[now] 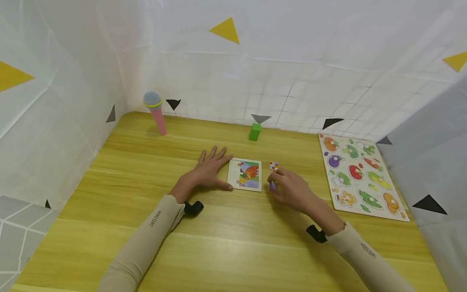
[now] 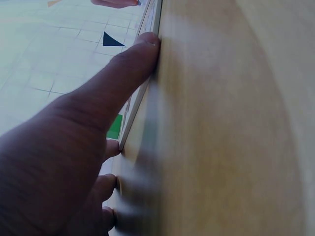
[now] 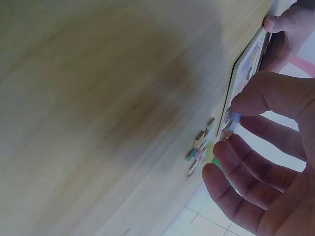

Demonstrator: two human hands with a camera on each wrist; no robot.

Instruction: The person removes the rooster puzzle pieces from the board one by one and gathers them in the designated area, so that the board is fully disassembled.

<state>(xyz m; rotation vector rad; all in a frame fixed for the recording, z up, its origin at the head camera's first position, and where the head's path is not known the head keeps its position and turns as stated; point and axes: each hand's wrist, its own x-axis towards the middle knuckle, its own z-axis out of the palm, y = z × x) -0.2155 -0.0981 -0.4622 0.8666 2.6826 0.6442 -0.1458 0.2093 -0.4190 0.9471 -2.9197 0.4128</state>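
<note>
Where the left hand (image 1: 208, 172) lies: spread wide on the tabletop, thumb and index fingertip touching the left edge of the puzzle tray, near its two left corners
Right hand (image 1: 290, 188): just right of the tray, fingers curled, pinching a small purplish puzzle piece (image 1: 273, 186) between thumb and fingers
Puzzle tray (image 1: 233, 172): flat on the tabletop between the two hands, partly filled with a brightly coloured picture of a hen; a pale strip shows bare along its left side
Loose pieces (image 3: 197, 150): a small group on the wood near the tray and right hand, partly hidden by that hand in the head view
Green block (image 1: 254, 132): upright beyond the tray, near the back edge
Microphone (image 1: 157, 111): pink handle, grey head, yellow ring, standing at the back left
Vegetable board (image 1: 366, 184): flat at the right, well apart from the tray
Tabletop (image 1: 219, 239): yellowish wood grain, with pale, triangle-marked walls (image 1: 310, 32) around it
</note>
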